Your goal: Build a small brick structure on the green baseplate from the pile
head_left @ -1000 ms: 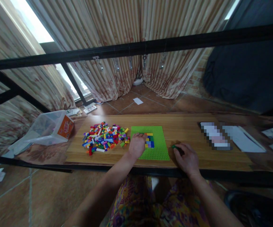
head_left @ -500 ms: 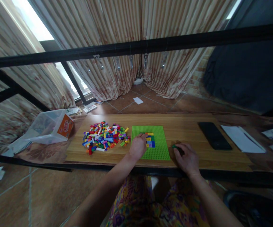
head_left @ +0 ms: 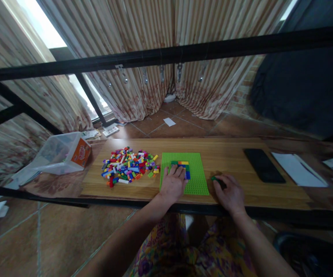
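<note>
A lime-green studded baseplate (head_left: 194, 186) lies on the wooden board. On it sits a block of toy bricks (head_left: 187, 172) in blue, yellow, orange and green. My left hand (head_left: 173, 186) rests palm down over the left part of these bricks, fingers stretched and spread, hiding some of them. To the right of the baseplate, my right hand (head_left: 230, 193) lies on the board with curled fingers. Its thumb and fingertips pinch a small dark green brick (head_left: 213, 178), which shows only in part.
Loose bricks (head_left: 129, 165) of many colours are heaped on the board (head_left: 227, 148), left of the baseplate. Further left stands a clear plastic tub (head_left: 58, 154) with an orange label. A black phone-like slab (head_left: 263, 165) and white paper (head_left: 297, 169) lie at the right.
My left hand has shifted toward the near right and flattened, its fingers now spread over the bricks. My right hand stays in place with the green brick. The view has moved slightly.
</note>
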Demonstrator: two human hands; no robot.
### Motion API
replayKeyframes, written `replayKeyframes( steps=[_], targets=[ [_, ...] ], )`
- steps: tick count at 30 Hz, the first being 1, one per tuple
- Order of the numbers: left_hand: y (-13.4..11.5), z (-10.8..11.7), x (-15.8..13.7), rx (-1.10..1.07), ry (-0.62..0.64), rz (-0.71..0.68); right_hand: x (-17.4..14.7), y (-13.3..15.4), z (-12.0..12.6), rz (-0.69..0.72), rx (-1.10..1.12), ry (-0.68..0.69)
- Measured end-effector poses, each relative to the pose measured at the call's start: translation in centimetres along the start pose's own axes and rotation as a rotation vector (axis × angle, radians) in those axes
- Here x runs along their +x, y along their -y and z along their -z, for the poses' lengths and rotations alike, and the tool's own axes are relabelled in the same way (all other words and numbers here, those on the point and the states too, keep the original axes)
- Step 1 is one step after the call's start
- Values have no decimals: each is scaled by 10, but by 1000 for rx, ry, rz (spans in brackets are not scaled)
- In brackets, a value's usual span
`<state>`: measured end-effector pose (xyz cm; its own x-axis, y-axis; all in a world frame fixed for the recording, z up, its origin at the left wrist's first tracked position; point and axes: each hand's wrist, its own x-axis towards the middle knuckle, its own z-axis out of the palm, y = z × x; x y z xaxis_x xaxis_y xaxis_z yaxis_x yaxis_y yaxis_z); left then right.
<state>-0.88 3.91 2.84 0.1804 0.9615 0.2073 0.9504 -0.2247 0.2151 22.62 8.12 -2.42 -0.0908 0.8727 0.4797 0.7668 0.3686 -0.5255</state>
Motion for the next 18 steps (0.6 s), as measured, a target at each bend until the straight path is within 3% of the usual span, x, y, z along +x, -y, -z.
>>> replayKeyframes(
  steps=[18],
  targets=[
    [-7,-22,3,130,0,6,-2,-1,0,1,-16,12]
  ],
)
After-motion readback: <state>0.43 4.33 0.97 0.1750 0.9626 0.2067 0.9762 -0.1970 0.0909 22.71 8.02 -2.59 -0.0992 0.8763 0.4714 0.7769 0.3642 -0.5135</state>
